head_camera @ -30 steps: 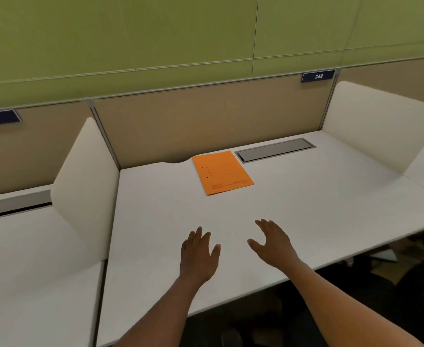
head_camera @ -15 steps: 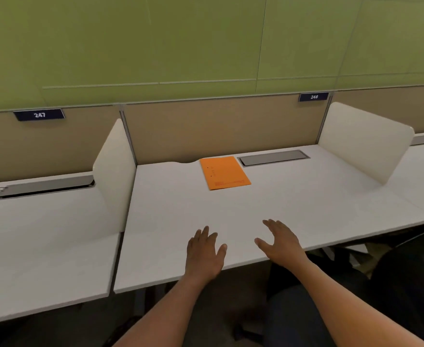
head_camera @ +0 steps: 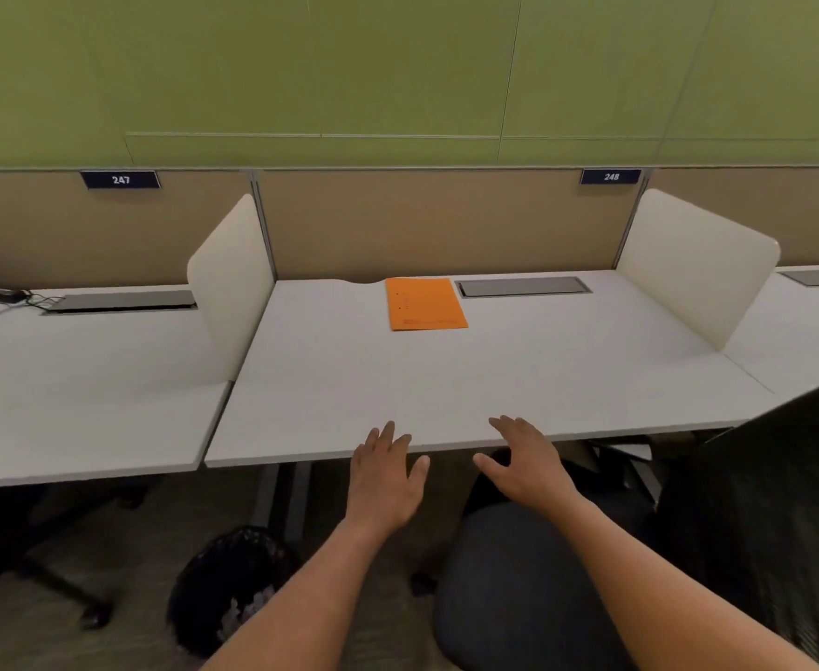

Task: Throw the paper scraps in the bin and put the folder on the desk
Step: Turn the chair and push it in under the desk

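Folder point(head_camera: 424, 303) laid flat at desk point(head_camera: 446, 380) back edge | bin point(head_camera: 223, 581) under front edge, scraps point(head_camera: 248, 612) inside | left hand point(head_camera: 388, 481), right hand point(head_camera: 526, 460) spread, empty

A white desk point(head_camera: 446, 380) fills mid-frame; an orange folder point(head_camera: 424, 302) lies flat near its back edge, centre of frame.

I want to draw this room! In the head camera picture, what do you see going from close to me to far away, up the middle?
Left hand and right hand → near edge of the desk → orange folder → tan partition → green wall.
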